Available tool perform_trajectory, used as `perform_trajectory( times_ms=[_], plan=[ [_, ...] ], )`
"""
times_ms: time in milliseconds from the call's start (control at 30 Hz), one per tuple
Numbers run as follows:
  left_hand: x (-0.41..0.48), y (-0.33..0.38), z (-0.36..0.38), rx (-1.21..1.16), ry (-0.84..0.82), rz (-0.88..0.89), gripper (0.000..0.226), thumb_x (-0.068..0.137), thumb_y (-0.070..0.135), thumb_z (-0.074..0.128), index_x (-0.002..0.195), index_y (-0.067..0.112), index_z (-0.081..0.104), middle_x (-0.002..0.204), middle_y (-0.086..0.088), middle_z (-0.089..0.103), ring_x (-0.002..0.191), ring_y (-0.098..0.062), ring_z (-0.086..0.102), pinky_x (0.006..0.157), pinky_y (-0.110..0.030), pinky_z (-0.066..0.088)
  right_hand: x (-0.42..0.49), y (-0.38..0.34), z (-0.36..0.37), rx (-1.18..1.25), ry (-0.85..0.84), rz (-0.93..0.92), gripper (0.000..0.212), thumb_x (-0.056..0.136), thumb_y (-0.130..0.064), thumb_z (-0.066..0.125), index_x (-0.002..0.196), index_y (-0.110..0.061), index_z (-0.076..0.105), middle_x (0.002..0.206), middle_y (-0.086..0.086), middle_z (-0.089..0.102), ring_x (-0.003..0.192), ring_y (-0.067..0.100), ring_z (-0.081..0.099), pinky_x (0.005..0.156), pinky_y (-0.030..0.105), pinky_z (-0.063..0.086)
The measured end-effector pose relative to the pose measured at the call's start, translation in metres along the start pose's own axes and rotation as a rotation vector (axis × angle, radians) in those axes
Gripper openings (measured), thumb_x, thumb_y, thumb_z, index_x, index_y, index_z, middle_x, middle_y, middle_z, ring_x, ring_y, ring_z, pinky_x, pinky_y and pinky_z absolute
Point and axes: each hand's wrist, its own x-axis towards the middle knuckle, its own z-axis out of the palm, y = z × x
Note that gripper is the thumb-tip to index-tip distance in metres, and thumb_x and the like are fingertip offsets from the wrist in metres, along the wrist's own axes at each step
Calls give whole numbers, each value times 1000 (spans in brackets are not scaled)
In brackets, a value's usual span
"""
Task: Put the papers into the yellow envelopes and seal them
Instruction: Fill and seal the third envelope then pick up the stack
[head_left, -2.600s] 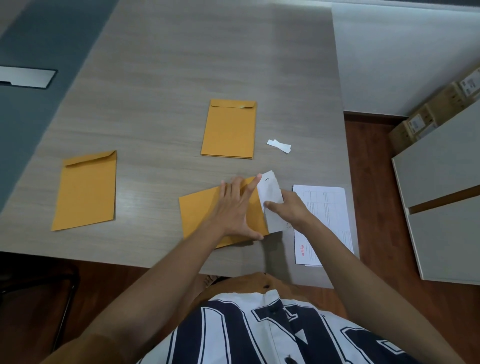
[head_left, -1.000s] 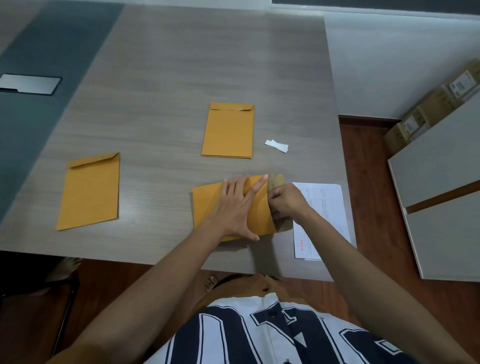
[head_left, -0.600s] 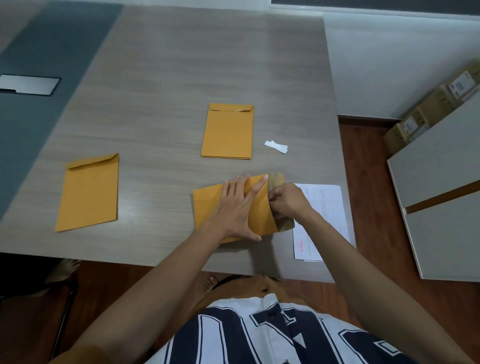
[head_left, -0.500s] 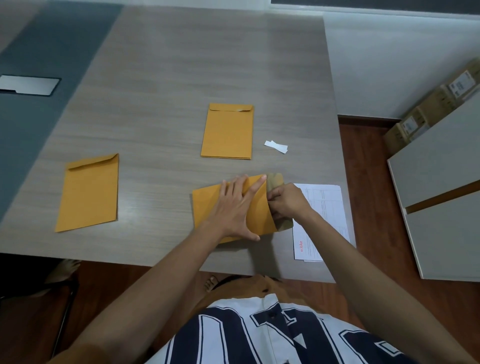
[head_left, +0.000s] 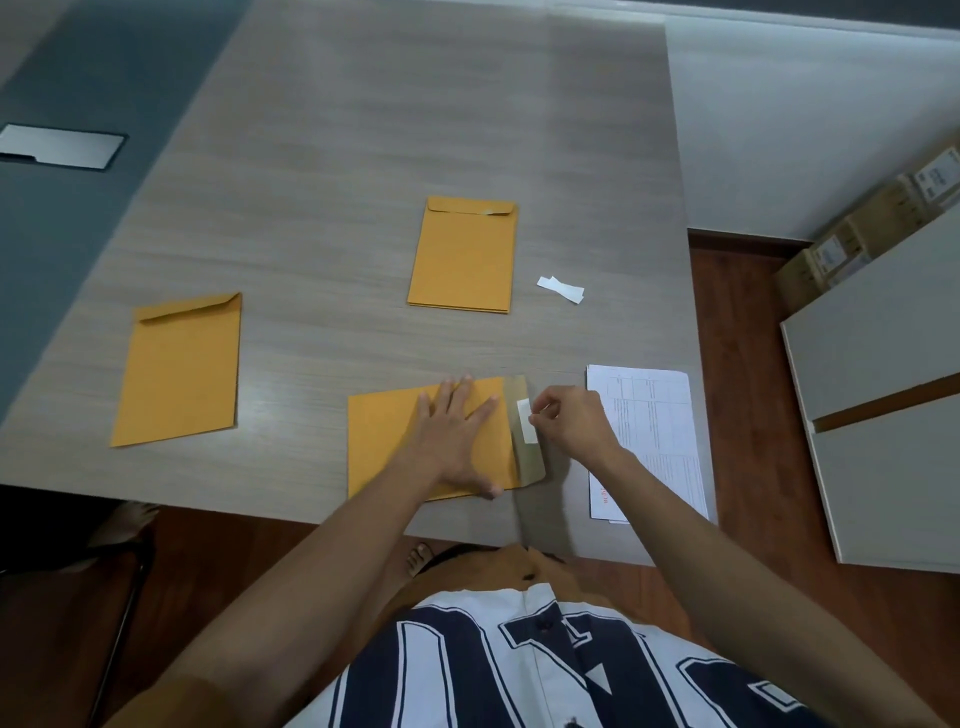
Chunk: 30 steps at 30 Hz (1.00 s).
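A yellow envelope (head_left: 384, 441) lies sideways near the table's front edge, its brown flap (head_left: 527, 457) open to the right. My left hand (head_left: 457, 431) presses flat on the envelope with fingers spread. My right hand (head_left: 571, 421) pinches the end of a white adhesive strip (head_left: 525, 421) on the flap. A stack of printed papers (head_left: 660, 431) lies just right of my right hand. Two more yellow envelopes lie on the table: one at the left (head_left: 179, 369) and one at the centre back (head_left: 465, 254).
Small white peeled strips (head_left: 561, 288) lie right of the centre envelope. The wooden table (head_left: 415, 130) ends at the right by the papers. A white cabinet (head_left: 883, 364) and cardboard boxes (head_left: 857, 234) stand at the right. A chair leg (head_left: 124, 608) shows lower left.
The paper went fully into the envelope. My right hand moved off the flap to the right, and a white strip now shows on the flap, pinched by its fingers.
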Motion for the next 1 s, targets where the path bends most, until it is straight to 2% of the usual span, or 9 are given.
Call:
perform_trajectory(
  times_ms=[67, 133, 233, 300, 467, 733, 900, 1000],
  plan=[
    [3, 3, -1, -48, 49, -29, 108, 71, 81, 56, 154, 38, 3, 164, -9, -12, 150, -35, -11, 117, -63, 6, 2, 3, 6, -38, 13, -50, 15, 85, -19, 74, 99, -17, 70, 70, -14, 59, 66, -2, 56, 58, 7, 36],
    [3, 6, -1, -35, 98, -49, 95, 77, 75, 57, 153, 38, 12, 164, -9, -3, 150, -35, -3, 116, -62, 12, 4, 3, 10, -97, 17, -113, 26, 85, -20, 74, 109, -18, 67, 79, -10, 58, 76, 7, 58, 66, 13, 40],
    [4, 9, -1, -18, 118, -61, 92, 77, 72, 61, 151, 36, 19, 162, -10, 3, 149, -36, 2, 114, -62, 17, 7, 1, 14, -207, -3, -162, 37, 86, -23, 73, 121, -22, 60, 95, -2, 53, 86, 17, 54, 81, 30, 49],
    [5, 9, -1, -25, 123, -57, 92, 76, 71, 62, 150, 36, 21, 161, -10, 5, 149, -37, 3, 114, -62, 19, 9, 0, 15, -259, -31, -169, 37, 87, -23, 71, 123, -21, 60, 100, 2, 53, 87, 20, 57, 85, 36, 52],
    [6, 8, 1, -48, 127, -56, 91, 76, 71, 63, 149, 35, 23, 160, -9, 6, 149, -37, 3, 113, -64, 18, 12, 0, 15, -286, -54, -177, 32, 89, -23, 70, 119, -20, 61, 104, 4, 51, 86, 18, 56, 81, 32, 50],
    [6, 7, 2, -30, 152, -56, 91, 74, 73, 63, 148, 35, 25, 159, -8, 9, 148, -35, 6, 112, -63, 21, 18, -5, 13, -276, -101, -171, 28, 86, -21, 72, 111, -16, 60, 106, 3, 48, 88, 21, 57, 82, 33, 50],
    [5, 8, -2, 6, 169, -60, 90, 72, 75, 62, 145, 35, 28, 158, -9, 13, 146, -33, 10, 109, -59, 26, 22, -10, 13, -254, -73, -212, 7, 92, -15, 63, 94, -15, 56, 100, 1, 47, 83, 20, 54, 72, 26, 40],
    [5, 7, -3, 0, 169, -62, 91, 72, 75, 63, 145, 35, 28, 157, -8, 14, 146, -32, 11, 110, -58, 26, 24, -14, 12, -219, -51, -207, 10, 93, -10, 61, 86, -15, 56, 95, 1, 52, 86, 21, 55, 71, 26, 41]
  ],
)
